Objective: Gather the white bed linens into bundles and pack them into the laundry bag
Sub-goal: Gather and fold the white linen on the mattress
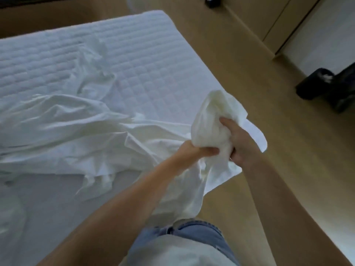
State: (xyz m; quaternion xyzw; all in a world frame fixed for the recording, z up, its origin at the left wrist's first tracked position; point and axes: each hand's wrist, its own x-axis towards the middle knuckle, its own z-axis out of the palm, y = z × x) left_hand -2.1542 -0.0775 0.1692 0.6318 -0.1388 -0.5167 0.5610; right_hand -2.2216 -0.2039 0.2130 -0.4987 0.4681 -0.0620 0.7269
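A white bed sheet (73,127) lies rumpled across the near half of the quilted mattress (134,60). Its near end is bunched into a wad (211,116) held up over the mattress's right edge. My left hand (194,150) grips the sheet just under the wad, fingers curled round the cloth. My right hand (236,143) grips the wad from the right, thumb pressed into it. Loose cloth hangs down from both hands toward my jeans. No laundry bag can be made out for certain.
Wooden floor (278,169) runs along the bed's right side. A dark bag-like object (330,87) sits on the floor at the right by pale cabinet doors (269,22). A small dark item (212,1) lies at the top edge.
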